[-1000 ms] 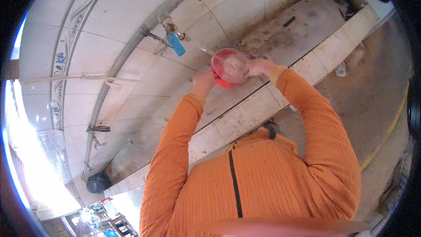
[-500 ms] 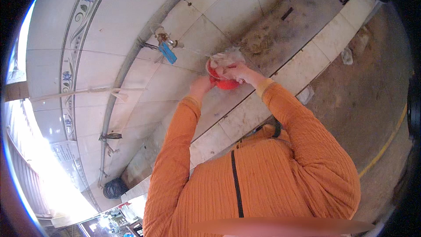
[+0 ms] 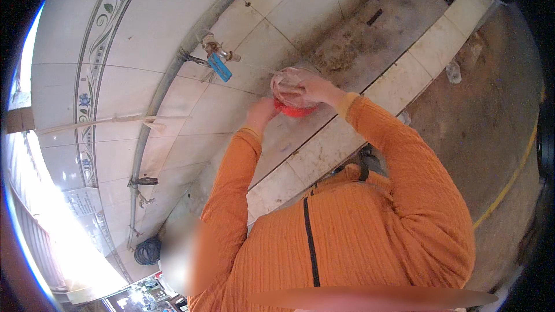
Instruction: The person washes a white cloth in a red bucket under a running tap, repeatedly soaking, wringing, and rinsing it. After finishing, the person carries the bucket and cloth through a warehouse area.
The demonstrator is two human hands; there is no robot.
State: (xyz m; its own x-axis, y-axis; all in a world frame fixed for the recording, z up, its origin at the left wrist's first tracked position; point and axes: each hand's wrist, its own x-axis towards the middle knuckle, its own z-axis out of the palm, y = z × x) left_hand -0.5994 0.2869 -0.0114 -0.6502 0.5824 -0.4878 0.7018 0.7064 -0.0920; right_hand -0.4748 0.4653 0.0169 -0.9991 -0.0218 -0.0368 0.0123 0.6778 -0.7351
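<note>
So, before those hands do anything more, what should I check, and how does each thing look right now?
1. Left hand's fingers on the red bowl: ok, they are at its side.
2. Right hand's fingers gripping the pale, see-through contents: cannot tell; they are over the bowl, but the grip is unclear.
3. Bowl near the blue-handled tap: ok, it is out in front of the spout.
4. Bowl resting on the trough floor: cannot tell, its underside is hidden.
5. Orange sleeves clear of the bowl: ok, both cuffs end at the wrists.
</note>
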